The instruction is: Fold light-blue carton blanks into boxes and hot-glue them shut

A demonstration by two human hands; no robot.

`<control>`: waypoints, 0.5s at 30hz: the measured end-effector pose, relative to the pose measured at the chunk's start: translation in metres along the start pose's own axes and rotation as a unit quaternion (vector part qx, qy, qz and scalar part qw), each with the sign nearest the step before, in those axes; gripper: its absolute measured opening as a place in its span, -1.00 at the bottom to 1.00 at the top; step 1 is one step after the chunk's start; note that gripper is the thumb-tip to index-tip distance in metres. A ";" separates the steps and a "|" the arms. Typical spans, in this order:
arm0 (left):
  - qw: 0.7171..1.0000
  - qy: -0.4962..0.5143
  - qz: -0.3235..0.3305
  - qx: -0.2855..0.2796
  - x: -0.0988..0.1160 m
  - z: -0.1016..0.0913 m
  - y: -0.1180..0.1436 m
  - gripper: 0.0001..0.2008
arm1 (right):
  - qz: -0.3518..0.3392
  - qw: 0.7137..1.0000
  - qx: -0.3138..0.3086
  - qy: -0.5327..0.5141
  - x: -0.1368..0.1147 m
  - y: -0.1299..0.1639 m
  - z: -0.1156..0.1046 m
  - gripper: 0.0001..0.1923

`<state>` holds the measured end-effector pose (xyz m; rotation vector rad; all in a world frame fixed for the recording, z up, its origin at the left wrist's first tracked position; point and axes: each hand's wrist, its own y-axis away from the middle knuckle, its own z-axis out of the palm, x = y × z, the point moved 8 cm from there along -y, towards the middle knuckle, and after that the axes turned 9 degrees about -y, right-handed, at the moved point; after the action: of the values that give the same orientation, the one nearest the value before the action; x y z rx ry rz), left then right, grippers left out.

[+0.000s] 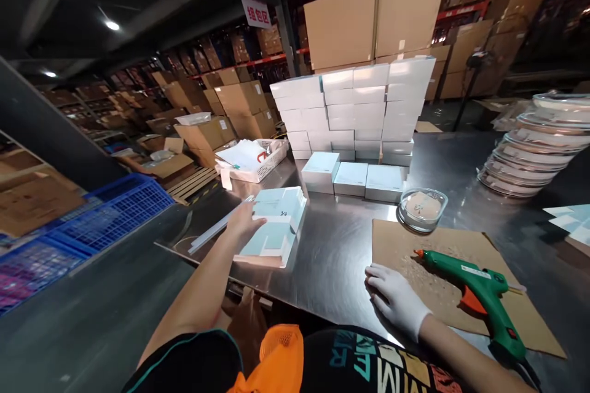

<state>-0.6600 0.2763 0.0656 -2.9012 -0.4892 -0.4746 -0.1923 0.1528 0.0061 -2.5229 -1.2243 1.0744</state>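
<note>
On the metal table (332, 264) lies a brown cardboard sheet (391, 242), with a green glue gun (474, 279) resting on top. At the sheet's far edge stands a glass dish (421, 224) holding a piece of brown card (420, 204) with a dark mark. Beyond the sheet to the right, more round glassware (530, 159) is piled in a tall stack, with pale layers showing through. Beyond it to the left, three white boxes (350, 178) sit closed before a wall of white boxes (341, 110); their insides cannot be seen. Farther left of the sheet, a white plastic basket (274, 163) holds white papers (244, 153). Farthest left of it, blue crates (124, 215) hold something pinkish, too unclear to name.

Well to the left of the sheet lies a stack of pale-blue folded cards (270, 239), with clear strips (212, 234) just beside it. The bare left hand (243, 224) rests on the near-left part of this stack, thumb out over the top; its fingers are partly hidden, so I cannot tell whether they grip. The right hand (399, 298), in a white glove, lies palm down at the sheet's near-left edge, fingers loosely spread, holding nothing visible.
</note>
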 end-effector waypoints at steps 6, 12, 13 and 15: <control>0.995 -0.019 0.096 0.014 0.052 0.034 0.008 -0.69 | -0.010 1.000 -0.001 0.016 -0.004 0.002 0.000 -0.78; 0.996 -0.025 0.089 0.022 0.047 0.045 0.024 -0.54 | -0.004 1.000 0.008 0.007 -0.003 0.002 -0.003 -0.79; 0.996 -0.024 0.083 0.021 0.043 0.044 0.028 -0.53 | -0.003 1.000 0.008 0.004 -0.003 0.001 -0.003 -0.79; 0.997 -0.019 0.074 0.009 0.031 0.039 0.033 -0.54 | -0.001 1.000 0.005 0.000 -0.004 0.000 -0.003 -0.78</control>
<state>-0.6097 0.2627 0.0361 -2.9069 -0.2801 -0.3917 -0.1914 0.1506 0.0106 -2.5136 -1.2196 1.0758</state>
